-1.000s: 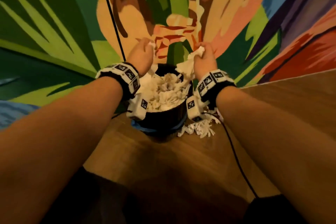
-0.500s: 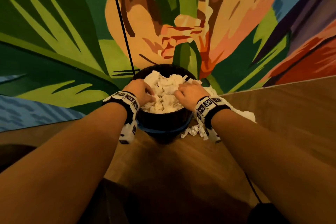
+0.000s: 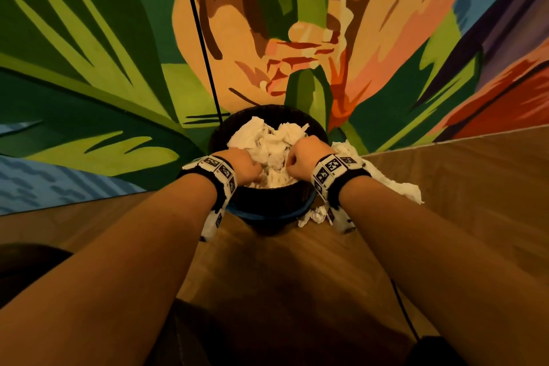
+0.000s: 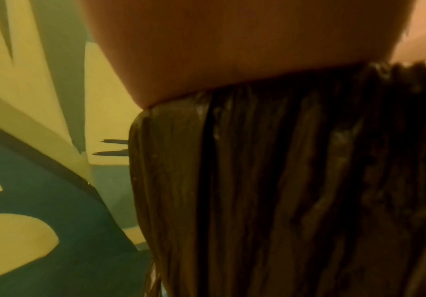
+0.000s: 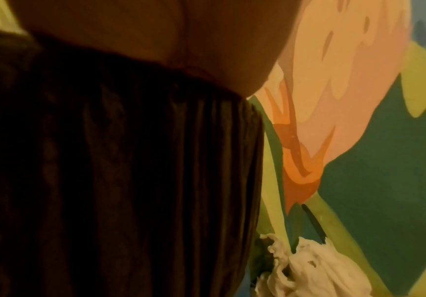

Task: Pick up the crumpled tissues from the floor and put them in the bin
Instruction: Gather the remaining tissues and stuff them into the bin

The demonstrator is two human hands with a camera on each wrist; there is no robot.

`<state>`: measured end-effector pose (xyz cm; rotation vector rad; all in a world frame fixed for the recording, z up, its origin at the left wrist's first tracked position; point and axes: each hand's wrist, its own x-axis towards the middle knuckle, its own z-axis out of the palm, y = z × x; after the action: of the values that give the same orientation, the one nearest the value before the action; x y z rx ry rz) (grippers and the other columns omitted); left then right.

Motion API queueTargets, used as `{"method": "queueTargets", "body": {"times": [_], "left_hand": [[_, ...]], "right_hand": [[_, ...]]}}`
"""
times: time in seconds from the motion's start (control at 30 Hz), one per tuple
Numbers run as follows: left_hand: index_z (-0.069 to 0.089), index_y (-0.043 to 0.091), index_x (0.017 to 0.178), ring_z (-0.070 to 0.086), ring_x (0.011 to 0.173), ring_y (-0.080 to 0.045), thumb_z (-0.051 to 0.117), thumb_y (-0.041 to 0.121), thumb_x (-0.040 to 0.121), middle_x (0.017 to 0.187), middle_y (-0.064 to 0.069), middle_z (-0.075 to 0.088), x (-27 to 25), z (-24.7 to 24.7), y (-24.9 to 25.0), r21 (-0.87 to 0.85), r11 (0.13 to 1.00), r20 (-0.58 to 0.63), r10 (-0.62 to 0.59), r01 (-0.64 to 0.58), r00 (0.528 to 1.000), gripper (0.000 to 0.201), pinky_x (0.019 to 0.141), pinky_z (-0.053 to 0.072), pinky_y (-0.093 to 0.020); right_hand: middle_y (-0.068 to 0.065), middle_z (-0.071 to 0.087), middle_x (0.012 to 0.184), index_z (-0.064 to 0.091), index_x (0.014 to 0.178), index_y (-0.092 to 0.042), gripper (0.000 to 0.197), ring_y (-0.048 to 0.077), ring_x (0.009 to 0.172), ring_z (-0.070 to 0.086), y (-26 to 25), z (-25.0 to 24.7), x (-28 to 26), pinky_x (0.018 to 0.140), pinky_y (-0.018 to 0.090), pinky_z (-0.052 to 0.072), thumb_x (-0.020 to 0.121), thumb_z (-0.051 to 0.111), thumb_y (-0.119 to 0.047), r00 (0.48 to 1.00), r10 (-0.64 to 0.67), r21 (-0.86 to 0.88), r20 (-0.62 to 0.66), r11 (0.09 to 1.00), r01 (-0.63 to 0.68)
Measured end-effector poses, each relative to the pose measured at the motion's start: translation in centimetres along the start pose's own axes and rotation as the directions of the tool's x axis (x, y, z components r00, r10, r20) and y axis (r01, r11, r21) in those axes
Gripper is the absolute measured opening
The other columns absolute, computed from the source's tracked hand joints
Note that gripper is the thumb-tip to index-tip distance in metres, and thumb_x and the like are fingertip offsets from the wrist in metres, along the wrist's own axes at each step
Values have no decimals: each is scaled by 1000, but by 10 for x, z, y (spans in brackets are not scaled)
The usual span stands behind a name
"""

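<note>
Now, both fists down in the dark bin [image 3: 269, 205], pressing on the heap of white crumpled tissues [image 3: 273, 145] piled up to its rim. Left hand [image 3: 245, 168] and right hand [image 3: 303, 157]: fingers curled into the paper, clamped or just pushing, cannot tell. More tissues on the floor [image 3: 401, 187], just beside the bin on the right, stretched out along the wall. Right hand nearer. Soft, lumpy, wrinkly stuff.
</note>
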<state>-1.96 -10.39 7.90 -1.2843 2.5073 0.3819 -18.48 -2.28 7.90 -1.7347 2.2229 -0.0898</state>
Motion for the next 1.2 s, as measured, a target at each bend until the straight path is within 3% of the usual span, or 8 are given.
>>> {"method": "queueTargets", "body": {"times": [0.13,0.3,0.37,0.47,0.73,1.0,1.13,1.2], "left_hand": [[62,11,120,56,108,-31,38,59,93,129,-19,58,5,6,6,72,997,33,-43,40,999,60,87,42,-30],[54,11,134,50,123,-32,34,69,91,141,-19,50,5,11,14,117,992,54,-56,50,997,75,96,39,-31],[65,10,112,58,101,-31,36,67,91,126,-19,60,5,8,15,108,994,30,-31,27,999,67,77,41,-29],[63,11,79,48,62,-19,40,68,87,83,-13,62,2,-2,17,64,998,-40,3,0,999,62,52,31,-27],[59,15,58,53,59,-25,45,48,86,57,-4,54,-10,-49,38,-34,988,-290,135,-151,947,46,53,38,-29],[47,21,54,46,49,-14,46,39,91,50,4,46,-34,-64,129,-226,867,-645,208,-444,735,41,48,28,-27],[55,24,71,54,59,-17,44,38,95,62,5,56,-34,-35,183,-202,809,-608,339,-552,718,30,54,44,-30],[62,22,86,57,67,-21,41,36,98,75,-1,63,-27,-8,200,-167,802,-499,432,-573,751,27,60,47,-33]], "right_hand": [[1,47,60,45,55,-19,46,20,63,42,8,2,-3,89,39,35,88,39,-52,1000,-21,-249,19,968,25],[1,47,59,45,56,-19,47,17,61,41,13,4,-8,91,38,35,89,31,-50,996,-84,-250,36,964,91],[0,56,60,61,64,-17,45,18,62,49,18,6,-13,88,37,37,89,37,-45,991,-128,-162,-40,979,120],[-4,70,79,73,103,-34,31,18,76,59,24,4,-23,91,31,43,89,45,-35,971,-172,-27,-165,985,170],[-18,72,91,71,110,-30,35,2,90,56,45,-21,-43,88,26,47,84,55,-14,881,-204,177,-426,937,302],[-16,70,80,72,91,-37,23,-1,75,63,97,-31,-51,74,19,50,80,57,-23,787,214,550,-578,815,183],[-5,68,75,69,87,-31,19,5,63,56,131,-15,-55,53,9,40,83,61,-14,755,396,656,-523,752,60],[1,68,83,70,94,-24,22,12,73,59,150,0,-58,59,10,43,83,60,-8,793,417,635,-444,771,-50]]}}
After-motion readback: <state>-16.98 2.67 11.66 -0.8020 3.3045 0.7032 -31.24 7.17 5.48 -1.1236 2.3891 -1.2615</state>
